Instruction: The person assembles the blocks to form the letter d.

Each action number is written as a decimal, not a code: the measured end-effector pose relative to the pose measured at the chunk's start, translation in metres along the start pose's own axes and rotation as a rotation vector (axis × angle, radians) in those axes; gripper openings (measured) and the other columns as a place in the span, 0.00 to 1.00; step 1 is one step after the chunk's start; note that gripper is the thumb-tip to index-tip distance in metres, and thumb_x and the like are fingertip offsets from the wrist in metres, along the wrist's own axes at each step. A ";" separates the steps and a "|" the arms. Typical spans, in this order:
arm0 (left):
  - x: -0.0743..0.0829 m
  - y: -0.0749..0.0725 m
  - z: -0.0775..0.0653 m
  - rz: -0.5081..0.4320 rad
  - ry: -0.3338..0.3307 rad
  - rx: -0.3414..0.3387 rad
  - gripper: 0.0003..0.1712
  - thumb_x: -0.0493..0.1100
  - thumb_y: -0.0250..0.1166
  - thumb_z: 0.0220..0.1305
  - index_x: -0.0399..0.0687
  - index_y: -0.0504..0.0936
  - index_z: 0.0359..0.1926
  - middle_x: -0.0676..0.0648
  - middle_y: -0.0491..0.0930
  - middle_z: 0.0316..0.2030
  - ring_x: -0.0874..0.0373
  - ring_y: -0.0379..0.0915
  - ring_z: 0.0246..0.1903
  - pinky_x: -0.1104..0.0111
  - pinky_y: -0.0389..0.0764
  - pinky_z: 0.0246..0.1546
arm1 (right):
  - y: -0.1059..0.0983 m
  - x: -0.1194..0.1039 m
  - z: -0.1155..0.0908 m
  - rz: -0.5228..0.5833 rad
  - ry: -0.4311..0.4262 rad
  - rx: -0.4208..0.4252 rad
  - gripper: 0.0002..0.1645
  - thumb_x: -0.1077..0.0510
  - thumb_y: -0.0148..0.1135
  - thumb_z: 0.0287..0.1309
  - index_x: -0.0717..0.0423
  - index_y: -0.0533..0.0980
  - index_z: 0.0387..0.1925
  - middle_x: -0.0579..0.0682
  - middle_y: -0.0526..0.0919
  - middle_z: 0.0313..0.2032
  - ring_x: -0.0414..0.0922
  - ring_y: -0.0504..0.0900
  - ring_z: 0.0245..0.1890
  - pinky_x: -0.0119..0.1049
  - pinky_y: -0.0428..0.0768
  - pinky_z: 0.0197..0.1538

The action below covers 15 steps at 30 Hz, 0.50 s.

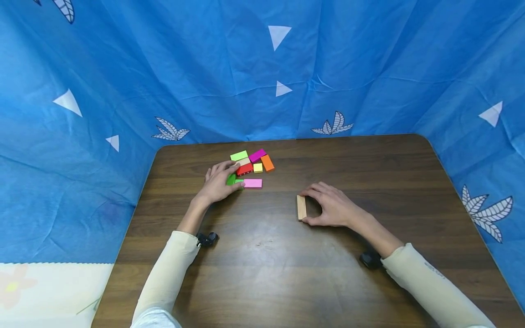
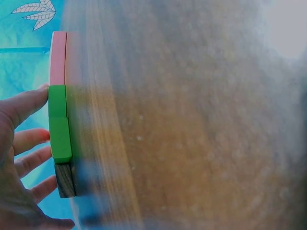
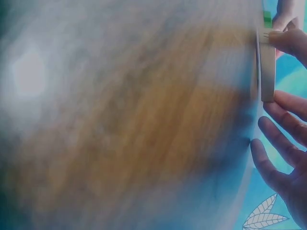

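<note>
In the head view my right hand (image 1: pixel 334 205) pinches a plain wooden block (image 1: pixel 301 208) by its two ends, thumb at the near one and fingers at the far one. The right wrist view shows the same wooden block (image 3: pixel 267 72) between thumb and fingertips. My left hand (image 1: pixel 219 182) lies over the left side of a cluster of coloured blocks, its fingers spread. Its thumb touches a green block (image 2: pixel 57 100) beside a pink block (image 1: pixel 253 183). Its index finger reaches a red block (image 1: pixel 245 169). A dark striped block (image 2: pixel 65 180) shows below the green ones.
Also in the cluster are a lime block (image 1: pixel 239 156), a magenta block (image 1: pixel 257 155), an orange block (image 1: pixel 267 163) and a small yellow block (image 1: pixel 258 168). The brown wooden table (image 1: pixel 270 273) meets a blue patterned cloth (image 1: pixel 229 68) at its back and sides.
</note>
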<state>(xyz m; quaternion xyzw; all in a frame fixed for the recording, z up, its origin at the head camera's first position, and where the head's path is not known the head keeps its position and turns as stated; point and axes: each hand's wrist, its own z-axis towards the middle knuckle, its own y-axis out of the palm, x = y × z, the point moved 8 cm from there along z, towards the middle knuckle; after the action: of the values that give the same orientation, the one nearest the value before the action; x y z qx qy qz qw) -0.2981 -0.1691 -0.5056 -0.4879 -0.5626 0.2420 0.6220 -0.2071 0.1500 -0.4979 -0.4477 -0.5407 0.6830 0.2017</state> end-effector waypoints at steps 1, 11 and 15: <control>0.000 0.000 0.000 -0.001 0.000 0.000 0.46 0.63 0.69 0.72 0.54 0.66 0.83 0.45 0.59 0.83 0.38 0.46 0.84 0.27 0.39 0.80 | 0.000 0.000 0.000 0.000 0.003 -0.001 0.46 0.31 0.79 0.51 0.43 0.80 0.68 0.48 0.83 0.61 0.50 0.80 0.60 0.58 0.83 0.61; -0.001 0.001 0.000 0.002 -0.003 0.002 0.46 0.62 0.70 0.72 0.54 0.65 0.83 0.44 0.59 0.83 0.38 0.45 0.84 0.27 0.39 0.80 | 0.002 0.006 0.008 0.033 0.008 -0.005 0.45 0.32 0.80 0.52 0.44 0.79 0.69 0.47 0.83 0.62 0.49 0.81 0.60 0.56 0.83 0.62; -0.001 0.001 0.000 -0.002 -0.001 0.003 0.46 0.63 0.70 0.72 0.54 0.65 0.83 0.44 0.59 0.83 0.38 0.46 0.84 0.27 0.39 0.80 | 0.002 0.003 0.006 0.043 -0.013 -0.006 0.44 0.32 0.80 0.52 0.44 0.80 0.68 0.46 0.83 0.61 0.48 0.80 0.60 0.56 0.82 0.63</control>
<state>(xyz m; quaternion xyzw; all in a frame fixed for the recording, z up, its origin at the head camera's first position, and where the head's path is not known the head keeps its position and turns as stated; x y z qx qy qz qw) -0.2986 -0.1695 -0.5068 -0.4864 -0.5629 0.2425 0.6228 -0.2133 0.1485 -0.5011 -0.4554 -0.5344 0.6885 0.1819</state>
